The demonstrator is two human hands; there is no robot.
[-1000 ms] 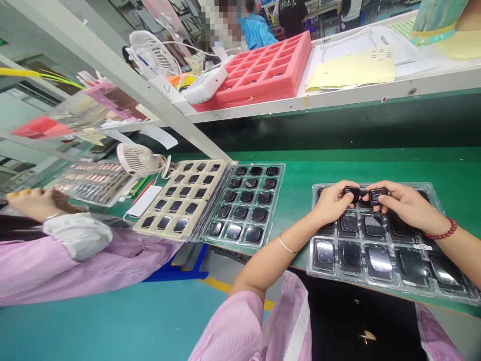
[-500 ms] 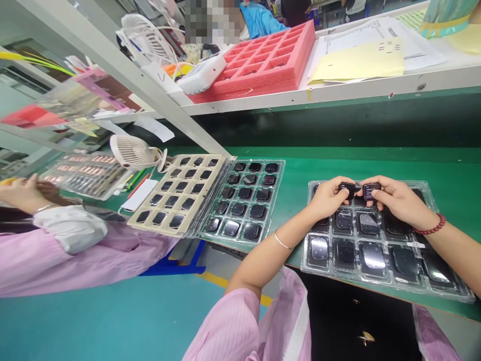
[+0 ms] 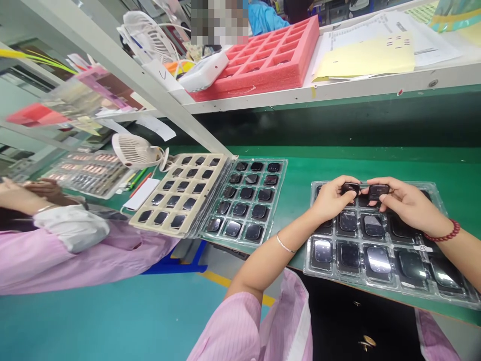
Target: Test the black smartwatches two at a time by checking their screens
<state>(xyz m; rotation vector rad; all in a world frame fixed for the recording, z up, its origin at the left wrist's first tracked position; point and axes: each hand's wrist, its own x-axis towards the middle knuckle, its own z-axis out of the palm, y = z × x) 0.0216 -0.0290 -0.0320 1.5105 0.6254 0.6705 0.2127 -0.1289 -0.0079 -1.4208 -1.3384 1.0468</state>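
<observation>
My left hand pinches a small black square screen module between thumb and fingers. My right hand grips a matching module a short way to its right. Both hands hover just over a clear blister tray, which holds rows of similar dark square screens in pockets. The hands hide its top row. A thin bangle circles my left wrist, and a red bead bracelet circles my right.
To the left lie a blister tray of dark screens and an open beige tray on the green bench. A co-worker's hands work at far left, near a white fan. A pink foam tray and papers sit on the shelf above.
Both hands keep hold of their modules, and the right one now sits flatter. The whole view has shifted slightly. The co-worker's hands have moved a little to the left.
</observation>
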